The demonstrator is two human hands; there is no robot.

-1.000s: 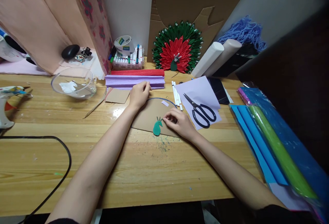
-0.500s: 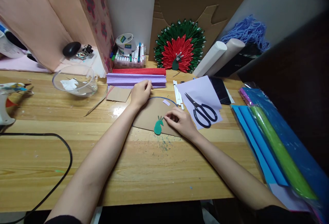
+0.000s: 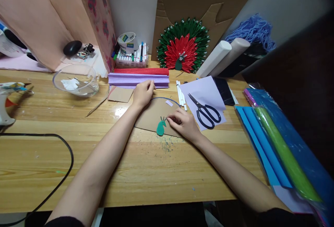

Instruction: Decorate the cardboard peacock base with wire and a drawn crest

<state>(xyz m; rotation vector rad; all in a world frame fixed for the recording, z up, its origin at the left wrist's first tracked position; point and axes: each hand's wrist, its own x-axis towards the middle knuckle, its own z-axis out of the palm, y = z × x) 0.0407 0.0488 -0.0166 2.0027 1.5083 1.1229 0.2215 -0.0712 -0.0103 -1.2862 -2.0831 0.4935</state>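
A green paper bird cutout with thin strands on its head lies over the lower edge of a half-round cardboard piece. My right hand rests on the cardboard, thumb and forefinger pinched at the tip of a thin strip beside the bird's head. At the cardboard's upper left edge lies my left hand, its fingers curled in, with nothing visible in them. Near the curved blue-marked edge is a small lilac paper scrap.
Black-handled scissors lie on lilac paper at the right, beside white markers. Behind stands a red and green peacock. Left are a clear bowl, a glue gun and a black cable; right, wrapped paper packs.
Both hands, the bird and the cardboard keep their places. The whole view has shifted very slightly.
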